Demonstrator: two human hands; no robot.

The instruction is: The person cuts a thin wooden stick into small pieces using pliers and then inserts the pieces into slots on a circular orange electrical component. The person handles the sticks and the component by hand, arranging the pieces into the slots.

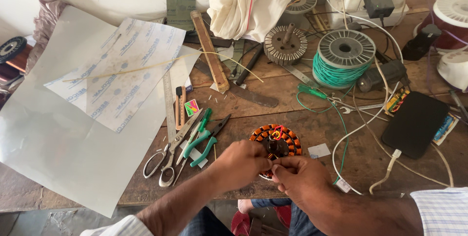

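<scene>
Copper-orange and black windings ring a round motor stator (pixel 276 143), flat on the worn wooden workbench (pixel 302 119) close to its near edge, dark hub facing up. No real long axis to it: a disc, with its centre line pointing straight up toward the camera. Lies just ahead of both hands, touching them at its near rim, slightly nearer the right one.

Left hand (pixel 239 164) comes in from the lower left, forearm angled up toward the disc, knuckles up, fingers curled down and closed at the stator's near-left edge. Seems to pinch something thin there, perhaps a wire end; too small to tell for certain.

Right hand (pixel 298 176) comes in from the lower right, wrist bent inward, fingers bunched together and pressed on the near rim, thumb tucked against them. Fingertips of the two hands nearly meet over the same spot of the winding. Neither hand open; both closed on the near part of the stator.

To the left, well apart from the hands: green-handled pliers (pixel 208 141) and steel scissors (pixel 170 155). Farther back, a spool of green wire (pixel 341 63). To the right, a black phone (pixel 414 124) with a white cable.
</scene>
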